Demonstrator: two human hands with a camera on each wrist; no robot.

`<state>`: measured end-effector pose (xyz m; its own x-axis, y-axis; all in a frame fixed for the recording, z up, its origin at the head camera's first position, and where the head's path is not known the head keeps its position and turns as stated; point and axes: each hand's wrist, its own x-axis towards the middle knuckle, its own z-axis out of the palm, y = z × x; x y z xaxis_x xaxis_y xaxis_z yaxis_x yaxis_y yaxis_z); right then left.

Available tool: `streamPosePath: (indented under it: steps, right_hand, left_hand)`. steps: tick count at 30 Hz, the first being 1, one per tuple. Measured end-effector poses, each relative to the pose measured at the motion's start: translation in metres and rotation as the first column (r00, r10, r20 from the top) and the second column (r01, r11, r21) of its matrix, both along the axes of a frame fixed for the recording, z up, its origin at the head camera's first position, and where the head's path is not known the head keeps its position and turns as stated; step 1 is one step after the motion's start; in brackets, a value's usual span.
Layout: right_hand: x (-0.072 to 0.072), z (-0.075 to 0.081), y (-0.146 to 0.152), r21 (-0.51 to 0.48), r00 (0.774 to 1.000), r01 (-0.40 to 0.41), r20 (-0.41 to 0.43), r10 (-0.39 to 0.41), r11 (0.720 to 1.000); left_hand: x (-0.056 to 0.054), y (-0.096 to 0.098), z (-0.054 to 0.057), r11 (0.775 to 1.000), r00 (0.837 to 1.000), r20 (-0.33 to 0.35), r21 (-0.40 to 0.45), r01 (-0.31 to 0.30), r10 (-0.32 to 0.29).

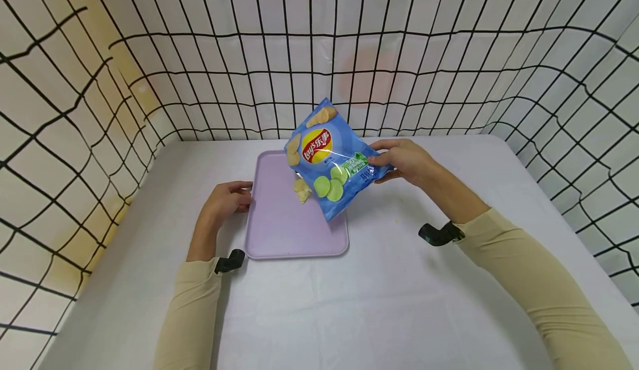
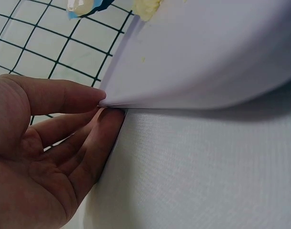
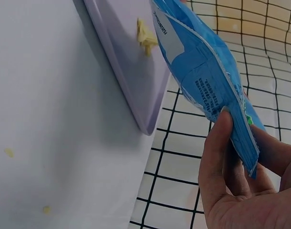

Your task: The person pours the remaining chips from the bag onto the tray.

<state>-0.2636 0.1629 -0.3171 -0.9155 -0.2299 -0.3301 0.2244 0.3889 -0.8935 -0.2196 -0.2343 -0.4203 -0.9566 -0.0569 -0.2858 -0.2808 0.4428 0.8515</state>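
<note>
Right grip (image 1: 412,160) on bag (image 1: 341,156), apparently one corner

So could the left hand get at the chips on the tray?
Probably yes: nothing seems to stand between the left hand and the chips; the bag is beyond them. The hand would first have to release the tray.

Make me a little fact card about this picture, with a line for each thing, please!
Left hand: pinches the edge of the tray
Right hand: grips one end of the bag
Bag: blue, chip and lime pictures, slanted, partly over the tray
Tray: light purple, flat on the table
Chips: a few yellow pieces on the tray, beside the bag in the head view
Crumbs: tiny yellow bits on the table
Table: white
Grid: black, behind the table and along its sides
</note>
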Motion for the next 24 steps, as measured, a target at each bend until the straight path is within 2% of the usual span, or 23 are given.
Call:
streamPosePath:
  steps: [14,24]
  right_hand:
    - [-0.003,0.018,-0.003,-0.044,1.000,-0.005,-0.024,0.004,0.999]
    - [-0.002,0.016,-0.005,-0.066,0.999,-0.013,-0.041,0.011,0.998]
  left_hand:
    - [0.001,0.001,0.003,1.000,1.000,0.005,-0.004,-0.008,0.008]
    - [0.001,0.003,0.002,1.000,1.000,0.013,-0.022,-0.011,0.011]
